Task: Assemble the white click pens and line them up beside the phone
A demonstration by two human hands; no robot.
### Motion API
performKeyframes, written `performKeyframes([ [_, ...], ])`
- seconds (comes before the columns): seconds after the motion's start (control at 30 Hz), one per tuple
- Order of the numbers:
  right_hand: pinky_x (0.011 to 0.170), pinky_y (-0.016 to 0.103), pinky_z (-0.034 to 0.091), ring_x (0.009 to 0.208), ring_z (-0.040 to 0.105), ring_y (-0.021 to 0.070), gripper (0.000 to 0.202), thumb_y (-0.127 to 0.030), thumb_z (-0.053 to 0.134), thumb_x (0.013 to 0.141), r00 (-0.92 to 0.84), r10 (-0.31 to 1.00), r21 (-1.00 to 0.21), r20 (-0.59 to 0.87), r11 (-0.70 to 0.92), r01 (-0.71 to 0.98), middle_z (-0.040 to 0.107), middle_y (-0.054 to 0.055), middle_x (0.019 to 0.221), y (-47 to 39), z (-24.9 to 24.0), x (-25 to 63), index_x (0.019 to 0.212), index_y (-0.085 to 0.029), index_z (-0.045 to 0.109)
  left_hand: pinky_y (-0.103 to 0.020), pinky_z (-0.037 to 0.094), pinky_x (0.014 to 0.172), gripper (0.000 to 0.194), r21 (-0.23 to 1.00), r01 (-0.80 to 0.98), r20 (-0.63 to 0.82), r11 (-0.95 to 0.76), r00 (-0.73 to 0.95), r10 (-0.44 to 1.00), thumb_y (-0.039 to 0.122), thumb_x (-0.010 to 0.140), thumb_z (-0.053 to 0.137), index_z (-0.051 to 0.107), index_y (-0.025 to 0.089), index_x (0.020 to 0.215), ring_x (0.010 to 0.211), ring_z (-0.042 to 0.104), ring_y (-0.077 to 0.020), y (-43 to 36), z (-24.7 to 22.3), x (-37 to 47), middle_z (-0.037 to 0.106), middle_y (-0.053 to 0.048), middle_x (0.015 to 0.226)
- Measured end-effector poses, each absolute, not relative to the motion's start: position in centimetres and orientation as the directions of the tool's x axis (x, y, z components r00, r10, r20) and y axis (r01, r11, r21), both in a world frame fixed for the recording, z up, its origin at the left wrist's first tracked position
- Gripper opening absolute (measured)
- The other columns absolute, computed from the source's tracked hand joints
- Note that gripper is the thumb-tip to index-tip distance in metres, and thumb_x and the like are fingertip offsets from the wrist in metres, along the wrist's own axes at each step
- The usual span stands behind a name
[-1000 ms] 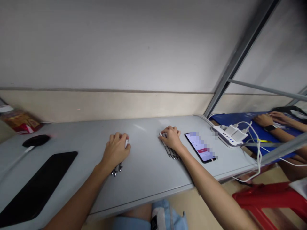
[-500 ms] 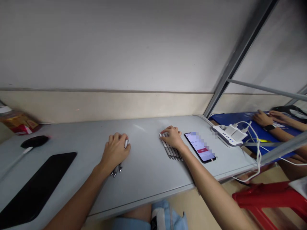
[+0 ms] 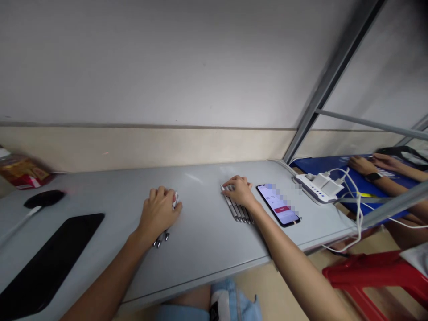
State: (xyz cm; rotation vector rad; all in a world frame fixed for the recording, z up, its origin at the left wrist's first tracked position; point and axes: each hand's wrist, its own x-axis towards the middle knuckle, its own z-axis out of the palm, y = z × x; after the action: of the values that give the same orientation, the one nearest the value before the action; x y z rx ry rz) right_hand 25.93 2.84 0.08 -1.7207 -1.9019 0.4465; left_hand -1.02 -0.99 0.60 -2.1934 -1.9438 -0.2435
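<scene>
My left hand [image 3: 161, 211] is closed over a few pens [image 3: 160, 240] on the grey table [image 3: 200, 249]; their silver tips stick out below the palm, and a white pen end shows between thumb and index finger. My right hand [image 3: 238, 189] rests on a row of several grey and white pens [image 3: 239, 213] lying side by side, its fingers curled round their upper ends. Just right of that row lies a lit phone [image 3: 279, 205] with a timer on its screen.
A white power strip [image 3: 317, 189] with plugs and cables sits at the right. Left are a black mat [image 3: 53, 263], a black round object [image 3: 45, 198] and a red-yellow container [image 3: 23, 171]. Another person's hands [image 3: 364, 166] are over a blue table; a red stool [image 3: 377, 272] stands below.
</scene>
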Motion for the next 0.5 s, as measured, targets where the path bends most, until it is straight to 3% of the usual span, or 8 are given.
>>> performKeyframes([
  [0.33, 0.086, 0.039, 0.025, 0.109, 0.043, 0.0279, 0.018, -0.032, 0.065, 0.082, -0.038, 0.972, -0.587, 0.233, 0.171, 0.791, 0.059, 0.009, 0.113, 2.4, 0.3, 25.6, 0.096, -0.026, 0.074, -0.040, 0.043, 0.074, 0.025, -0.070, 0.992, 0.272, -0.108, 0.124, 0.954, 0.038, 0.086, 0.044, 0.058, 0.018, 0.086, 0.098, 0.047, -0.0307, -1.0, 0.6, -1.1, 0.055, -0.012, 0.099],
  [0.5, 0.087, 0.040, 0.027, 0.110, 0.043, 0.0276, 0.016, -0.029, 0.064, 0.084, -0.078, 0.956, -0.582, 0.284, 0.237, 0.778, 0.059, 0.009, 0.111, 1.9, 0.1, 24.8, 0.097, -0.026, 0.073, -0.040, 0.042, 0.076, 0.025, -0.012, 0.990, 0.255, -0.138, 0.136, 0.957, 0.040, 0.085, 0.047, 0.061, 0.019, 0.083, 0.100, 0.047, -0.0299, -0.8, 0.3, -1.2, 0.054, -0.012, 0.099],
])
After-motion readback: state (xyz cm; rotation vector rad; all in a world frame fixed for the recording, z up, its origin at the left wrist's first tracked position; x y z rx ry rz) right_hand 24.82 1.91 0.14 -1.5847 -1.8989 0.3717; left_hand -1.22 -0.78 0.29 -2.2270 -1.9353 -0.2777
